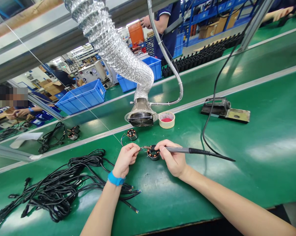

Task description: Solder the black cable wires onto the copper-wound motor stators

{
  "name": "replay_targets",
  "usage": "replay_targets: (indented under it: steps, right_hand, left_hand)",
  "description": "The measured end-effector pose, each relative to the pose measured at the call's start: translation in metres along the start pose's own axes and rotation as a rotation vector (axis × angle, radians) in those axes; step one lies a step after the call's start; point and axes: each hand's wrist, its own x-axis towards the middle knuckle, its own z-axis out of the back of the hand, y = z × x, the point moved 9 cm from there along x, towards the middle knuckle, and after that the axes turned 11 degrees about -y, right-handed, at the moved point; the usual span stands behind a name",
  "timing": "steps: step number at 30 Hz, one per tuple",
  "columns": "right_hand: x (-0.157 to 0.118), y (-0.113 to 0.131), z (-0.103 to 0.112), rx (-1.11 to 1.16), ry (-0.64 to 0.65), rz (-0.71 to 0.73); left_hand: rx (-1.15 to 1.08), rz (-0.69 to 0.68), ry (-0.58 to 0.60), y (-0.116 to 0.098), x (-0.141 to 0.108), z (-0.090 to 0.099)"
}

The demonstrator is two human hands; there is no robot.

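Note:
My right hand (173, 158) grips a grey soldering iron (178, 149), its tip pointing left. Pinched closed near that tip, my left hand (126, 158) wears a blue wristband (116, 178) and holds the end of a thin wire (141, 148). Just under the iron's tip, a round motor stator with copper windings (153, 155) rests on the green table, partly hidden by the iron and my fingers. Another stator (132, 134) with thin leads sits behind my left hand, in front of the fan.
A fume duct (128, 62) with a fan (141, 118) hangs overhead. Black cables (62, 183) pile at left. A tape roll (166, 120) and iron stand (224, 109) sit behind. The iron's cord (213, 101) hangs at right. Blue bins (83, 96) and people are beyond.

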Motion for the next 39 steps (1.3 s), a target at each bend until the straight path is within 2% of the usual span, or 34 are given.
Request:
replay_targets:
  steps: [6, 19, 39]
  right_hand:
    - [0.0, 0.0, -0.002, -0.001, 0.006, 0.0]
    - [0.0, -0.011, 0.004, 0.116, -0.09, -0.147]
    - [0.001, -0.008, 0.005, 0.072, -0.089, -0.103]
  left_hand:
    - [0.004, -0.007, 0.001, 0.0, 0.0, -0.001]
    - [0.015, 0.007, -0.008, -0.001, 0.0, 0.0]
    - [0.024, 0.011, -0.002, -0.002, 0.0, -0.002]
